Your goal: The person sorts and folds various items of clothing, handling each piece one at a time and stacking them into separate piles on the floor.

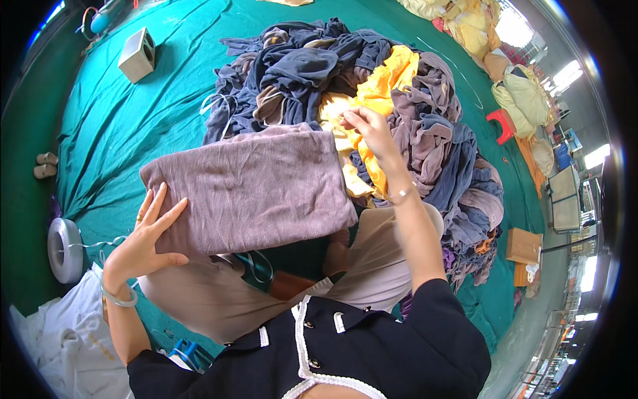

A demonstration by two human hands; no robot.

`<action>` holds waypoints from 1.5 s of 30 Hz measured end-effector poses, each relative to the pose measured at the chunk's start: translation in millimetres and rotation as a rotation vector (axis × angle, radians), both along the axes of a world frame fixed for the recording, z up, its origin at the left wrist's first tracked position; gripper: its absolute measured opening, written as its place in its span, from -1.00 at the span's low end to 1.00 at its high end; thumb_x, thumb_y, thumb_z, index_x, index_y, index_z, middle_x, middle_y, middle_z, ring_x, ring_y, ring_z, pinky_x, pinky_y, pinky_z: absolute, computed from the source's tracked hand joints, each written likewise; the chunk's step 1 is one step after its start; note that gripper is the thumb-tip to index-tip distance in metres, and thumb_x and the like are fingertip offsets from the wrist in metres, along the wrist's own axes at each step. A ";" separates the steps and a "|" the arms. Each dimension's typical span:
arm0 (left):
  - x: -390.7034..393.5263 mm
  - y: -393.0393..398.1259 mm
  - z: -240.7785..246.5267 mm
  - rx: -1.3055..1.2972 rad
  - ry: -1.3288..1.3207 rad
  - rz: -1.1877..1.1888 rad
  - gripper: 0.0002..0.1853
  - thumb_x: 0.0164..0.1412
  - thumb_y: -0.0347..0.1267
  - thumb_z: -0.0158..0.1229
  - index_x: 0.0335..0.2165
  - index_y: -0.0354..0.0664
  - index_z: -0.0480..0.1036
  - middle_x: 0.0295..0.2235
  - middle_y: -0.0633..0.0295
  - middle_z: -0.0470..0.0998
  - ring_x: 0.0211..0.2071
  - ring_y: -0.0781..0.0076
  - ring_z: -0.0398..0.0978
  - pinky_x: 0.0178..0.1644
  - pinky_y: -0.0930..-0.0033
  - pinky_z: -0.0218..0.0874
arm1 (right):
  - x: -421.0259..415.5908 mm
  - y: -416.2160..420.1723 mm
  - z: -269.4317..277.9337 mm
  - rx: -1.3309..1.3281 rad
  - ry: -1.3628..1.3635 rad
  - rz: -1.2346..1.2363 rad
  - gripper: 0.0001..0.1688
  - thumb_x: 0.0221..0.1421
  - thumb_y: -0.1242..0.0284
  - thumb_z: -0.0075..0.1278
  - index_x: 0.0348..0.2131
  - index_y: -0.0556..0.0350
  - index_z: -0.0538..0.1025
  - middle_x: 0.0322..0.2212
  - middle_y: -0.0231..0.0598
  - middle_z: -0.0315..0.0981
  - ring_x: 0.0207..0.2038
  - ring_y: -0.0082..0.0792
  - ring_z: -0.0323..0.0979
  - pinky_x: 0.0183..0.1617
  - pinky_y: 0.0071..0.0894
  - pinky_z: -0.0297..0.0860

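A folded mauve cloth (259, 192), thick and towel-like, lies across my lap, mostly over my left knee. My left hand (144, 234) rests spread on its left end, fingers on top. Beyond the cloth's right edge, my right hand (366, 127) is raised over the yellow cloth (389, 87) with fingers curled; whether it pinches anything is too small to make out. A large heap of crumpled dark blue cloths (299, 70) and mauve cloths (423, 129) spreads in front of me, with the yellow cloth among them.
A green ground sheet (184, 99) covers the floor. On the left are a roll of clear strapping (65, 251), white fabric (70, 339) and a pair of shoes (46, 165). A box with holes (137, 55) stands farther off. Rightward are a red stool (502, 125), cardboard box (523, 246) and stuffed sacks (526, 95).
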State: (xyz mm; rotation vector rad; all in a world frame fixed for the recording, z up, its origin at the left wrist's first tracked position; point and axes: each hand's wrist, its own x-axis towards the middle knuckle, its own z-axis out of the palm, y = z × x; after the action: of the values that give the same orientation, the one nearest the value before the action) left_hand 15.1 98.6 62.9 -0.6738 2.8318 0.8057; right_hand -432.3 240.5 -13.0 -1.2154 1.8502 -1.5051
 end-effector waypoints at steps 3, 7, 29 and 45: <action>-1.0 2.8 3.4 -0.004 0.004 -0.004 0.02 -0.33 -0.23 0.40 0.17 0.04 0.10 0.24 -0.11 -0.26 0.26 -0.14 -0.32 0.25 0.02 -0.25 | -45.1 -18.2 -112.8 0.243 0.165 -0.178 -0.80 -0.01 0.40 -0.05 -0.56 0.19 0.42 -0.66 -0.30 0.39 -0.61 -0.53 0.33 -0.48 -0.49 0.29; -4.6 7.0 1.5 -0.018 0.019 0.024 -0.02 -0.30 -0.21 0.39 0.16 0.06 0.13 0.24 -0.13 -0.24 0.25 -0.18 -0.31 0.24 0.00 -0.23 | -24.5 -3.1 -245.7 0.658 0.287 -0.114 -0.75 -0.04 0.35 -0.01 -0.50 0.22 0.42 -0.63 -0.21 0.41 -0.60 -0.40 0.34 -0.45 -0.42 0.30; -126.5 20.2 72.4 0.170 0.291 -0.244 -0.18 -0.13 -0.31 0.29 0.12 -0.22 0.14 -0.05 0.02 0.39 0.02 0.09 0.29 0.12 0.20 0.05 | 3.0 30.7 126.1 -0.187 -0.479 0.338 -0.62 0.13 0.44 -0.08 -0.07 0.27 0.36 -0.25 -0.29 0.44 -0.26 -0.57 0.43 -0.15 -0.63 0.37; -293.0 77.9 44.1 0.994 0.686 -0.053 -0.57 0.17 -0.24 0.10 -0.10 -0.36 0.35 -0.20 0.23 0.45 -0.16 0.53 0.38 -0.08 0.48 0.23 | 17.7 62.8 98.2 -0.132 -0.164 0.271 -0.27 -0.09 0.42 0.20 0.05 0.23 0.24 -0.12 -0.30 0.31 -0.09 -0.54 0.28 -0.02 -0.48 0.26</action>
State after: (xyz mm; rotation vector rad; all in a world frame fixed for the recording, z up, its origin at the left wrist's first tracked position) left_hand -277.9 176.5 107.0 -0.1585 2.3208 2.5137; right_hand -414.6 303.3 85.1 -1.3008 1.4368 -1.5411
